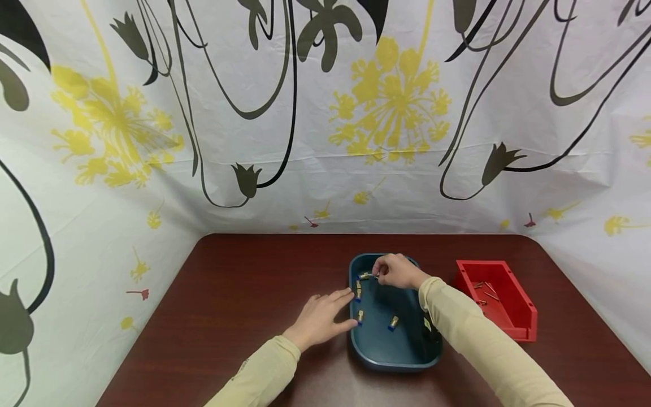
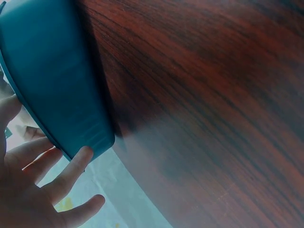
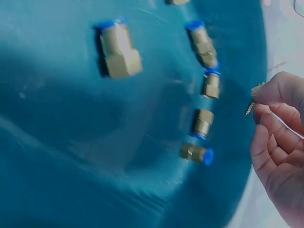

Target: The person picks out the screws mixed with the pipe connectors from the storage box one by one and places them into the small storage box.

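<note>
My right hand (image 1: 402,272) is over the far end of a dark teal tray (image 1: 376,350), pinching a small screw (image 3: 250,109) between thumb and fingertips. The threaded end of the screw points away from the fingers in the right wrist view. Several brass push-in fittings with blue collars lie in the tray; one fitting (image 1: 394,323) sits apart near the middle, the others along the left side. At the tray's left rim, my left hand (image 1: 322,317) spreads its fingers, and in the left wrist view its fingertips (image 2: 85,153) are right at the rim.
To the right of the tray stands a red bin (image 1: 530,323) with several thin screws (image 1: 491,293) inside. Both containers rest on a dark brown wooden table (image 1: 244,294). A white patterned curtain (image 1: 315,152) hangs behind the table and along its sides.
</note>
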Demonstrator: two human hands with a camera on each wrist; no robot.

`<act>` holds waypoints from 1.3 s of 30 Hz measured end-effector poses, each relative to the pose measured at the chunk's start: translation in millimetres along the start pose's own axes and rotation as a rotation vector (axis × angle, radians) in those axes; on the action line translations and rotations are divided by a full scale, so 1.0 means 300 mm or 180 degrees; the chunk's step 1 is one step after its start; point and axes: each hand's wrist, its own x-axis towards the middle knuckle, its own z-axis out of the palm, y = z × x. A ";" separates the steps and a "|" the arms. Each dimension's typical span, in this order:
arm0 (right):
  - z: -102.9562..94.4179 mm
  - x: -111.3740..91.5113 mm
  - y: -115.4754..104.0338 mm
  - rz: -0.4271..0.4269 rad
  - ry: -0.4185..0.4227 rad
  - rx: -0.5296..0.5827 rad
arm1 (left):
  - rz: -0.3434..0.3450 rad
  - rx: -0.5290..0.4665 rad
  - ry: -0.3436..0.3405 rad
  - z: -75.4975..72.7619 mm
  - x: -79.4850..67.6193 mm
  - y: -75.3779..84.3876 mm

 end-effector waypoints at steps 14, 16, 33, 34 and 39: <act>-0.175 -0.056 -0.001 -0.0005 0.0132 -0.0075 | 0.0020 0.0025 0.0024 0.002 0.000 -0.001; -0.198 -0.069 0.001 0.0020 0.0150 -0.0095 | 0.0026 0.0038 0.0026 0.003 0.000 -0.002; -0.345 -0.221 0.080 0.0258 0.0451 -0.0313 | -0.0013 0.0057 -0.0007 0.003 0.000 0.000; -0.352 -0.231 0.089 0.0285 0.0469 -0.0328 | -0.0013 0.0061 -0.0009 0.003 -0.001 0.000; -0.376 -0.271 0.133 0.0381 0.0549 -0.0387 | -0.0009 0.0069 -0.0008 0.004 0.000 -0.001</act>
